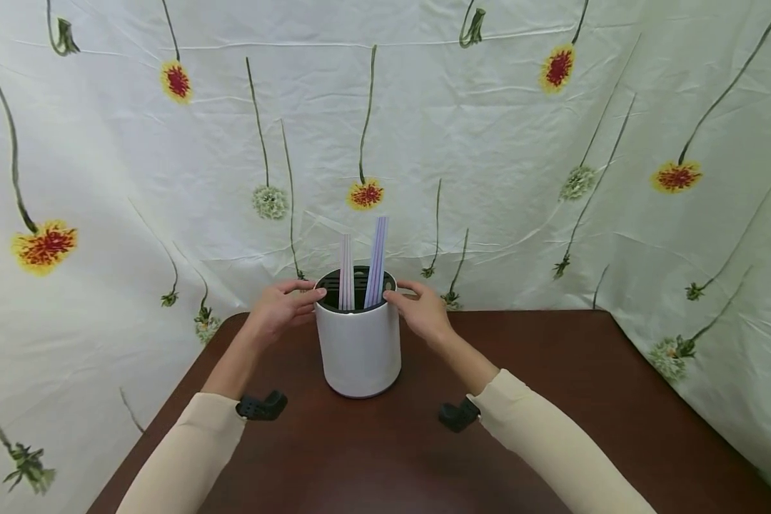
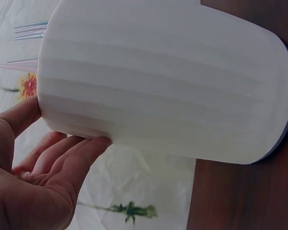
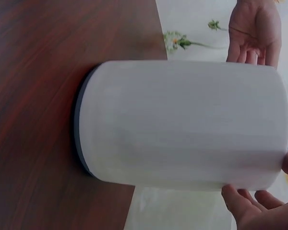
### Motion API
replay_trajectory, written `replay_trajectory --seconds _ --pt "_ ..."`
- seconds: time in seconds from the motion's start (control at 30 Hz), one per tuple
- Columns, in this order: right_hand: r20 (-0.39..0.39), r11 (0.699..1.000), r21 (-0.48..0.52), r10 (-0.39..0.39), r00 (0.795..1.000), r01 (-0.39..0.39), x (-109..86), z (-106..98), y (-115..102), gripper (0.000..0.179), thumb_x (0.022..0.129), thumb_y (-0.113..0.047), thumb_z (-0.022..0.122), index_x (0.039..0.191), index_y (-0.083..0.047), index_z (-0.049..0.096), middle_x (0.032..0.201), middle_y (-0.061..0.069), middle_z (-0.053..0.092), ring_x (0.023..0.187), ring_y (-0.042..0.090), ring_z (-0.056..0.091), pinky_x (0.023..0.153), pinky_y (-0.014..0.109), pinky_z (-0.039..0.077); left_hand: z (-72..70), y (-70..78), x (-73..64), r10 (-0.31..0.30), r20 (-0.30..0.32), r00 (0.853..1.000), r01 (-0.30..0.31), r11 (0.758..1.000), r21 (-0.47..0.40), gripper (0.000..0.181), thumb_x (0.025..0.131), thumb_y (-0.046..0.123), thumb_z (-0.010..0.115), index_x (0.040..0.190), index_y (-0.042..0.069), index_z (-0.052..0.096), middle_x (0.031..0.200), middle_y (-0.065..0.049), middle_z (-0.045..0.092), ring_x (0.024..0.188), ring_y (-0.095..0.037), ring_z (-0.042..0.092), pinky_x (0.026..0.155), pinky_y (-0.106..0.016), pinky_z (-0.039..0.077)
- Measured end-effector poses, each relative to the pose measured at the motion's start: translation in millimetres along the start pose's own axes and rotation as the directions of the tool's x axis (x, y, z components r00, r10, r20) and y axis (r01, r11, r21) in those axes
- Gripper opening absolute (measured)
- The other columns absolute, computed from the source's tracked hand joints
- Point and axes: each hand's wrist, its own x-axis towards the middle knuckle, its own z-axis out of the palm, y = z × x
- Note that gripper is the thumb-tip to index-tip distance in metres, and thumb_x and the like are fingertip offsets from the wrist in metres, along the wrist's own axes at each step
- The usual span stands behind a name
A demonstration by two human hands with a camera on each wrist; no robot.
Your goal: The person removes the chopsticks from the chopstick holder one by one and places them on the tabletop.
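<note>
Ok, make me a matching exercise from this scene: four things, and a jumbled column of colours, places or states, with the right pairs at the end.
1. Container
2. Striped bundles
3. Left hand
4. Table

A. Dark brown
B. White-sided
C. Gripping the container's top edge
D. Poking up out of the container

Pairs: 1-B, 2-D, 3-C, 4-A

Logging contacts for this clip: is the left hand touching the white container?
Touching. In the left wrist view, the left hand has its fingertips against the side of the white container, with the thumb at its top edge.
</note>
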Motion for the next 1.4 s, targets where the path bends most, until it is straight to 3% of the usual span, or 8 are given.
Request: replay_trajectory --seconds 0.13,0.3,0.5,0.8,1.07,1.4 --pt "0.035 0.999 0.037 0.028 0.999 -0.03 -1.1 -26 3 0.051 0.095 -0.027 0.072 0.142 -0.011 0.06 0.136 0.016 0.065 0.116 0.033 0.069 0.102 0.045 0.054 18.1 0.8 4.3 0.016 0.04 0.999 -0.015 1.0 -0.022 0.064 0.093 0.03 0.076 0.145 0.002 0.053 0.151 -0.019 0.047 0.108 -0.018 0.071 0.104 -0.045 0.051" --pt "0.053 0.996 0.076 0.042 0.998 -0.046 -2.4 -53 5 0.052 0.096 -0.022 0.071 0.143 -0.007 0.058 0.144 0.017 0.057 0.122 0.033 0.065 0.103 0.042 0.054 41.7 5.1 5.0 0.022 0.047 0.999 -0.021 0.999 -0.039 0.065 0.091 0.032 0.078 0.143 0.004 0.054 0.148 -0.017 0.051 0.118 -0.026 0.068 0.105 -0.046 0.051" --pt "0.049 0.988 0.136 0.069 0.996 -0.075 -6.9 -82 11 0.054 0.097 -0.018 0.069 0.146 -0.002 0.053 0.151 0.019 0.049 0.13 0.037 0.059 0.11 0.046 0.047 74.4 8.1 3.4 0.058 0.055 0.997 -0.054 0.997 -0.063 0.059 0.093 0.029 0.077 0.141 0.003 0.056 0.152 -0.016 0.047 0.124 -0.034 0.064 0.105 -0.047 0.051" --pt "0.038 0.985 0.139 0.096 0.995 -0.1 -17.5 -115 17 0.054 0.098 -0.016 0.067 0.147 0.0 0.051 0.148 0.022 0.052 0.127 0.038 0.06 0.108 0.043 0.049 109.5 8.8 0.4 0.092 0.057 0.994 -0.085 0.99 -0.117 0.05 0.091 0.023 0.079 0.134 0.003 0.062 0.147 -0.013 0.052 0.119 -0.031 0.066 0.103 -0.049 0.052" --pt "0.012 0.987 0.149 0.066 0.998 -0.067 -23.3 -124 24 0.051 0.098 -0.015 0.067 0.144 0.003 0.053 0.141 0.023 0.059 0.107 0.021 0.069 0.106 0.044 0.05 122.6 4.8 1.6 0.112 0.035 0.993 -0.11 0.992 -0.066 0.052 0.091 0.03 0.079 0.134 0.007 0.064 0.15 -0.011 0.051 0.123 -0.029 0.064 0.1 -0.045 0.054" --pt "0.005 0.986 0.15 0.066 0.998 -0.066 -23.6 -123 28 0.053 0.098 -0.017 0.068 0.145 0.002 0.052 0.145 0.024 0.055 0.121 0.034 0.064 0.106 0.043 0.05 124.4 10.2 0.6 0.102 0.04 0.994 -0.102 0.995 0.012 0.051 0.094 0.028 0.075 0.14 0.009 0.06 0.143 -0.015 0.06 0.124 -0.029 0.065 0.102 -0.045 0.054"
